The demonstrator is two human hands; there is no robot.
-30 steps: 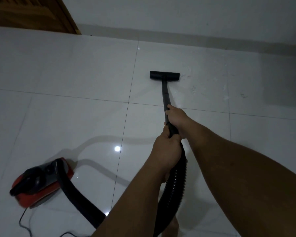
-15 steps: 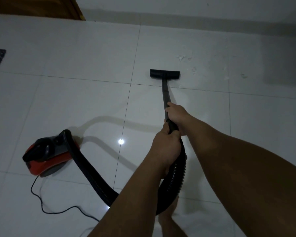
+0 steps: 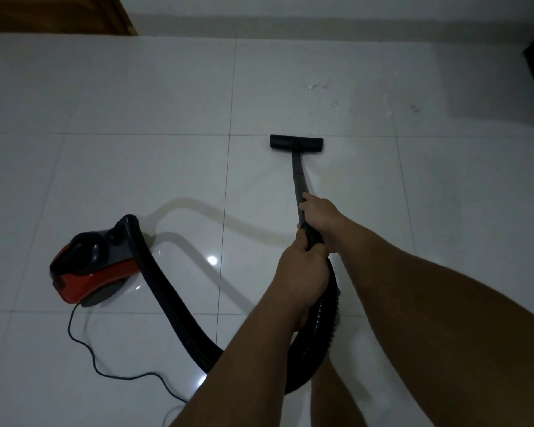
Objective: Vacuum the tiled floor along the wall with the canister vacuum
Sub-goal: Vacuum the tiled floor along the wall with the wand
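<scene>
Both of your hands are wrapped around the black wand (image 3: 299, 183) of the canister vacuum: your right hand (image 3: 321, 215) sits higher up the tube, its grip curled tight around it, and your left hand (image 3: 302, 269) closes its grip just below, where the wand meets the ribbed hose (image 3: 167, 300). The floor head (image 3: 296, 143) lies flat on the white tiled floor (image 3: 136, 167), just on your side of a grout line, well apart from the wall (image 3: 321, 10) ahead. Pale specks of debris (image 3: 318, 87) are scattered on the tile beyond the head, nearer the wall. The red and black canister (image 3: 90, 268) sits on the floor to your left, with the hose arching from its top and looping back under your arms. Its thin power cord (image 3: 105, 369) trails across the tile toward you. A wooden door (image 3: 53, 13) fills the upper left corner.
</scene>
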